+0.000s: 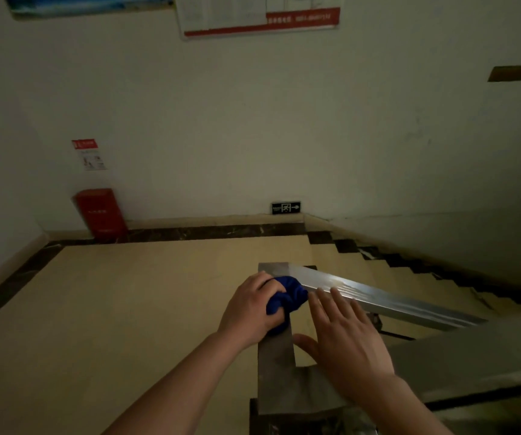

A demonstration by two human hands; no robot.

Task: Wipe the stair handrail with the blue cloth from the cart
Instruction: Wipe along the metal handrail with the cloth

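The blue cloth (287,295) is out of the cart and on the job. It sits bunched on top of the handrail (394,301), right at the corner where the flat dark stretch meets the shiny run sloping down the stairs (410,277). The left hand (253,306) grips it, fingers curled tight round the wad and pressing it onto the rail. The right hand (347,337) is just beside the cloth on the sloping side, fingers straight and spread apart, holding nothing. Its fingertips lie at the rail's near edge, but whether they touch it I cannot tell.

So fetching the cloth looks done and the wiping is under way at the corner. The sloping run shows pale streaks near the cloth. How much of either stretch is clean cannot be judged in this dim light, and the long run downward probably still needs doing. The cart is not in view.

On the wall beyond the rail, a dark exit sign (286,207) shows a running figure and an arrow pointing right. Its small lettering is too blurred to read. Left of the sign stands a red box (100,215) with faint, unreadable writing, and above it hangs a red-and-white notice (89,154). High above the rail hangs a poster (259,14) with white characters and digits on a red band, also unreadable.
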